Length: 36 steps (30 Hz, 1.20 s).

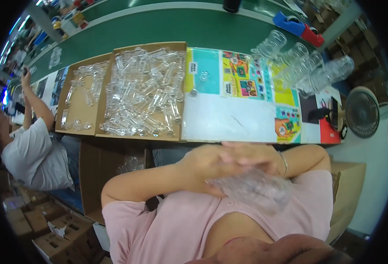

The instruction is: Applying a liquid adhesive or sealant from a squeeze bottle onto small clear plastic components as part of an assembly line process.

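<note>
My left hand (205, 165) and my right hand (258, 158) come together in front of my chest, at the table's near edge. Between and below them is a clear glass vessel (260, 191), blurred by motion, its wide end toward my right side. Both hands look closed around its narrow end, though blur hides the exact finger positions. A bracelet circles my right wrist. Beyond my hands, a small clear glass piece (194, 92) stands on the printed sheet (220, 116). Several tall ribbed clear glass vessels (299, 66) stand at the right of the table.
A cardboard tray (141, 137) full of clear glass tubes lies left of centre, beside a smaller tray (77, 115) with fewer pieces. Tape dispensers (297, 27) sit at the far right, a fan (362, 112) near the right edge. A co-worker (38, 154) sits at left.
</note>
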Each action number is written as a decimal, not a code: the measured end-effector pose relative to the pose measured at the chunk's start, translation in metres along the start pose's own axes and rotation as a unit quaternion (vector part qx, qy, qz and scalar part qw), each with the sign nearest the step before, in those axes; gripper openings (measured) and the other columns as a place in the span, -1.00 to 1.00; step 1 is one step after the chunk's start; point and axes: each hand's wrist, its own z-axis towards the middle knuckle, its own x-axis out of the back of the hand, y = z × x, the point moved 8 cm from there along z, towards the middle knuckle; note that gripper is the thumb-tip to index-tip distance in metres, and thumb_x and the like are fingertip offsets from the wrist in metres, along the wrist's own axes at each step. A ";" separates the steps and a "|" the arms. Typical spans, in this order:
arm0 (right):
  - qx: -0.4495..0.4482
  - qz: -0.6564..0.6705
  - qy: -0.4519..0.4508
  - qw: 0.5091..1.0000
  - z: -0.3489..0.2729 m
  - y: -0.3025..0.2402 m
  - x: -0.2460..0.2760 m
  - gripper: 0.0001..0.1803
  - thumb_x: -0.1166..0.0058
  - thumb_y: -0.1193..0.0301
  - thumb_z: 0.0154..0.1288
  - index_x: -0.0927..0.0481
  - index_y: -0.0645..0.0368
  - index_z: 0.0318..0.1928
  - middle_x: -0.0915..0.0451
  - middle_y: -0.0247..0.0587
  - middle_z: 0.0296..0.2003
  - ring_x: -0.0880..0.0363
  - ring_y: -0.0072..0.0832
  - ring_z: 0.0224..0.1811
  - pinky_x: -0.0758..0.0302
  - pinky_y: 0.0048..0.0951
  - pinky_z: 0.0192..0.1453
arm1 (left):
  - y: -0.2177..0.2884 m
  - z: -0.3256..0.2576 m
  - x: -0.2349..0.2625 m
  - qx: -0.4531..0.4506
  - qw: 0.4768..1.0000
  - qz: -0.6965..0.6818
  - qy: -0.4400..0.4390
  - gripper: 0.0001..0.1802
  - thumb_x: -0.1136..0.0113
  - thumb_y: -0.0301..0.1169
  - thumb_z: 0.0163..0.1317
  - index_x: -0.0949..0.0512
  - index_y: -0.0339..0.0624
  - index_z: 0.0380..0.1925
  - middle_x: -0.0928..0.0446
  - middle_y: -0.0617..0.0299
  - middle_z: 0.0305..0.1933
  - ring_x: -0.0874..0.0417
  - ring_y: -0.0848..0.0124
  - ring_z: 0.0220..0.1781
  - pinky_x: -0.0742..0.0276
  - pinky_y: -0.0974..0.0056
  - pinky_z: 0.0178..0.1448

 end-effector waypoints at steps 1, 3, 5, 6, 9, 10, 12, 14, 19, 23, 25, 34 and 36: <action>0.000 0.005 -0.007 1.000 -0.008 0.001 -0.012 -0.31 0.45 -0.10 0.32 -0.38 0.27 0.08 -0.38 0.15 0.06 -0.22 -0.10 0.24 -0.09 -0.06 0.31 | 0.005 0.003 -0.014 -0.020 0.997 0.054 -0.052 -0.03 -0.48 -0.24 -0.30 -0.20 -0.18 0.17 -0.48 0.01 -0.13 -0.54 0.13 -0.08 -0.47 0.17 0.01; -0.055 0.167 0.251 0.952 -0.022 0.014 0.003 -0.40 0.46 -0.01 0.37 -0.43 0.25 0.01 -0.45 0.10 -0.01 -0.31 -0.15 0.19 -0.12 -0.06 0.30 | -0.006 0.005 -0.013 0.025 0.999 0.023 -0.025 -0.08 -0.47 -0.30 -0.29 -0.23 -0.16 0.16 -0.46 0.05 -0.07 -0.52 0.15 -0.05 -0.46 0.16 0.02; -0.135 0.197 0.278 0.930 -0.009 0.032 0.034 -0.45 0.42 0.05 0.39 -0.48 0.26 -0.08 -0.51 0.04 -0.10 -0.44 -0.20 0.07 -0.18 -0.12 0.28 | -0.024 0.007 -0.014 0.068 0.998 -0.012 -0.006 -0.12 -0.45 -0.36 -0.27 -0.26 -0.15 0.15 -0.43 0.09 -0.01 -0.51 0.18 -0.02 -0.45 0.15 0.03; -0.172 -0.102 0.202 0.959 0.009 0.040 0.052 -0.48 0.34 0.05 0.37 -0.43 0.27 -0.04 -0.51 -0.02 -0.12 -0.49 -0.26 -0.04 -0.33 -0.21 0.15 | -0.049 -0.001 -0.001 0.181 0.966 -0.142 0.114 -0.15 -0.43 -0.35 -0.22 -0.25 -0.18 0.15 -0.43 0.11 0.00 -0.51 0.21 -0.03 -0.47 0.15 0.02; -0.239 0.036 0.202 0.949 0.050 0.068 0.082 -0.45 0.34 0.03 0.36 -0.35 0.29 0.03 -0.48 -0.08 -0.09 -0.51 -0.34 -0.12 -0.44 -0.33 0.01 | -0.095 -0.022 0.008 0.365 0.764 -0.430 0.313 -0.22 -0.34 -0.27 -0.05 -0.19 -0.24 0.15 -0.41 0.10 0.03 -0.51 0.28 -0.03 -0.50 0.15 0.00; -0.217 0.445 0.245 0.834 0.069 0.076 0.074 -0.41 0.43 0.00 0.38 -0.33 0.28 0.06 -0.45 -0.07 -0.06 -0.49 -0.35 -0.10 -0.41 -0.35 0.00 | -0.095 -0.021 0.016 0.363 0.769 -0.429 0.305 -0.22 -0.34 -0.27 -0.05 -0.19 -0.24 0.15 -0.41 0.10 0.03 -0.51 0.28 -0.03 -0.50 0.15 0.00; -0.188 0.383 0.261 0.866 0.087 0.057 0.071 -0.41 0.49 0.03 0.40 -0.33 0.30 0.05 -0.44 -0.06 -0.05 -0.45 -0.36 -0.04 -0.36 -0.36 0.07 | -0.083 -0.021 0.035 0.313 0.770 -0.451 0.324 -0.16 -0.25 0.00 0.01 -0.18 -0.39 0.11 -0.37 -0.04 0.06 -0.47 0.17 0.04 -0.39 0.07 0.15; -0.115 0.305 0.239 0.915 0.090 0.036 0.067 -0.40 0.56 0.07 0.42 -0.33 0.37 0.03 -0.43 -0.03 -0.02 -0.34 -0.37 0.08 -0.21 -0.34 0.21 | -0.067 -0.017 0.043 0.286 0.796 -0.417 0.332 -0.14 -0.24 0.02 0.00 -0.17 -0.42 0.11 -0.36 -0.05 0.07 -0.47 0.16 0.04 -0.40 0.08 0.13; -0.014 0.063 0.183 0.981 0.077 0.010 0.045 -0.44 0.52 0.11 0.43 -0.31 0.38 0.04 -0.40 0.04 0.01 -0.38 -0.35 0.05 -0.20 -0.30 0.22 | -0.034 -0.024 0.057 0.231 0.847 -0.292 0.380 -0.06 -0.35 0.01 -0.11 -0.16 -0.39 0.13 -0.36 -0.04 0.08 -0.49 0.19 0.00 -0.43 0.13 0.08; 0.012 -0.052 0.228 0.972 0.062 -0.007 0.049 -0.53 0.38 0.16 0.40 -0.26 0.32 0.06 -0.42 0.07 0.01 -0.40 -0.28 0.06 -0.12 -0.18 0.28 | -0.037 -0.021 0.057 0.212 0.860 -0.273 0.375 -0.03 -0.43 -0.05 -0.20 -0.16 -0.32 0.15 -0.36 0.03 0.07 -0.49 0.28 -0.01 -0.44 0.19 0.05; 0.008 -0.253 0.189 0.949 0.061 -0.011 0.049 -0.63 0.27 0.31 0.36 -0.27 0.29 0.06 -0.45 0.03 -0.02 -0.39 -0.27 0.10 -0.08 -0.14 0.31 | -0.038 -0.019 0.057 0.203 0.847 -0.301 0.389 -0.04 -0.44 -0.18 -0.18 -0.12 -0.30 0.17 -0.36 0.05 0.08 -0.45 0.28 0.04 -0.38 0.20 0.11; 0.072 -0.319 0.145 0.934 0.025 0.010 0.035 -0.69 0.18 0.25 0.28 -0.43 0.17 -0.09 -0.48 -0.07 -0.02 -0.41 -0.22 0.11 0.15 0.01 0.38 | 0.016 -0.033 0.028 -0.019 0.935 0.291 0.203 -0.03 -0.48 -0.27 -0.26 -0.16 -0.19 0.19 -0.36 -0.04 0.08 -0.45 0.01 0.05 -0.39 0.09 0.08; 0.099 -0.190 0.155 0.964 0.011 0.028 0.042 -0.59 0.23 0.12 0.31 -0.40 0.17 -0.05 -0.40 -0.01 0.06 -0.38 -0.18 0.12 0.08 -0.01 0.36 | 0.005 -0.029 0.006 -0.063 0.957 0.265 0.105 -0.04 -0.48 -0.26 -0.32 -0.20 -0.19 0.16 -0.37 -0.05 0.07 -0.44 -0.03 0.03 -0.37 0.05 0.05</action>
